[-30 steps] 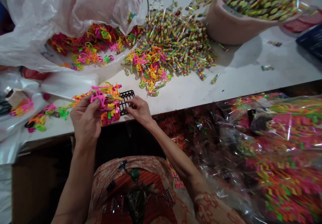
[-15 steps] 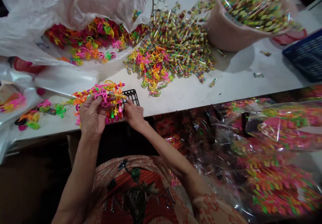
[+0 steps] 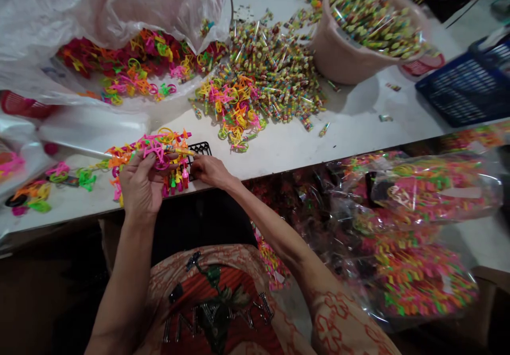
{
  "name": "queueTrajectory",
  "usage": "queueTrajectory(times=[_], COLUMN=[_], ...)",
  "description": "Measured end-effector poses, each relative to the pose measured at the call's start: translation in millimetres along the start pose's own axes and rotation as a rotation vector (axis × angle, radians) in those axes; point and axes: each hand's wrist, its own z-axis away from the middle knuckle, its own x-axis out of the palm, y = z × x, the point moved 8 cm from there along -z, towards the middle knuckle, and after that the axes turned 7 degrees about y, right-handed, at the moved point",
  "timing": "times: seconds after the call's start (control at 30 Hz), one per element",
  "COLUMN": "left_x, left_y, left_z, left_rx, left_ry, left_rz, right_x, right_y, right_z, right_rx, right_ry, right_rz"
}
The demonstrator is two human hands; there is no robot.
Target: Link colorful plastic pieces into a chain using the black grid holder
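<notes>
My left hand [image 3: 141,185] is closed on a pink plastic toy bicycle [image 3: 153,148] and a small patterned candy tube [image 3: 179,151] that points to the right. My right hand [image 3: 211,170] is at the black grid rack [image 3: 199,148], its fingers curled by the table edge; what they grip, if anything, is hidden. Beneath and around my left hand stand rows of small orange, yellow and pink plastic toys [image 3: 181,177], partly on the rack.
Loose toy bicycles [image 3: 235,100] lie against a heap of candy tubes [image 3: 279,68]. A pink bucket [image 3: 338,52] of tubes and a blue basket [image 3: 458,89] stand right. A plastic bag [image 3: 99,4] of toys lies back left; filled bags [image 3: 430,185] sit below the table's right side.
The view has turned a little to the right, so everything shifts left. Both hands stay near the rack; the right hand's fingers have shifted slightly toward the toys.
</notes>
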Motion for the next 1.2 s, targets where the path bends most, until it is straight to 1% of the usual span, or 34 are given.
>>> queueTrajectory(times=[0.03, 0.1, 0.17, 0.23, 0.3, 0.43, 0.47, 0.5, 0.6, 0.67, 0.7, 0.77, 0.8, 0.83, 0.9, 0.93, 1.03, 1.2], left_x=[0.1, 0.3, 0.2, 0.2, 1.0, 2.9, 2.8, 2.8, 2.3, 2.7, 3.8, 9.1, 13.3, 18.0, 28.3, 32.8, 39.1, 34.4], left_y=[-0.1, -0.3, 0.1, 0.8, 1.4, -0.1, -0.3, -0.2, 1.2, 2.6, 3.5, 6.4, 7.9, 9.4, 10.0, 9.1, 5.4, 1.8], left_z=[0.0, -0.1, -0.2, -0.5, -0.7, -1.1, -1.4, -1.7, -2.6, -2.2, -1.2, 2.5, 5.3, 8.6, 15.9, 19.3, 26.1, 26.0], left_rx=[0.001, 0.001, 0.005, 0.015, 0.029, 0.038, 0.042, 0.045, 0.050, 0.043, 0.042, 0.058, 0.075, 0.096, 0.129, 0.137, 0.146, 0.142], left_ry=[-0.003, -0.005, 0.000, 0.000, -0.014, -0.058, -0.063, -0.066, -0.064, -0.058, -0.058, -0.078, -0.098, -0.120, -0.172, -0.195, -0.228, -0.264], left_rz=[-0.013, -0.027, -0.023, -0.022, -0.045, -0.120, -0.126, -0.127, -0.122, -0.133, -0.142, -0.162, -0.178, -0.196, -0.260, -0.306, -0.444, -0.572], right_x=[-0.6, -1.1, -2.1, -4.1, -5.6, -2.8, -2.6, -3.9, -12.4, -19.2, -25.8, -48.8, -62.4, -73.8, -87.2, -89.3, -82.2, -51.5], right_y=[-1.4, -2.1, -0.1, 2.5, 2.4, -7.9, -9.5, -9.7, -3.9, 3.2, 8.4, 19.0, 21.3, 19.0, 5.1, -2.7, -16.6, -17.3], right_z=[1.1, 2.7, 2.9, 1.3, -2.9, -15.2, -18.7, -22.3, -26.1, -19.2, -12.8, 5.6, 16.6, 27.0, 43.6, 48.9, 52.3, 41.7], right_rx=[-0.033, -0.042, 0.005, 0.057, 0.063, -0.025, -0.024, -0.003, 0.087, 0.108, 0.120, 0.133, 0.116, 0.070, -0.039, -0.071, -0.054, -0.005], right_ry=[0.025, 0.070, 0.105, 0.113, 0.070, -0.102, -0.109, -0.081, 0.075, 0.126, 0.159, 0.295, 0.378, 0.430, 0.463, 0.463, 0.457, 0.352], right_rz=[-0.006, -0.014, -0.022, -0.028, -0.034, -0.063, -0.058, -0.042, -0.024, -0.132, -0.216, -0.388, -0.448, -0.477, -0.437, -0.386, -0.255, -0.174])
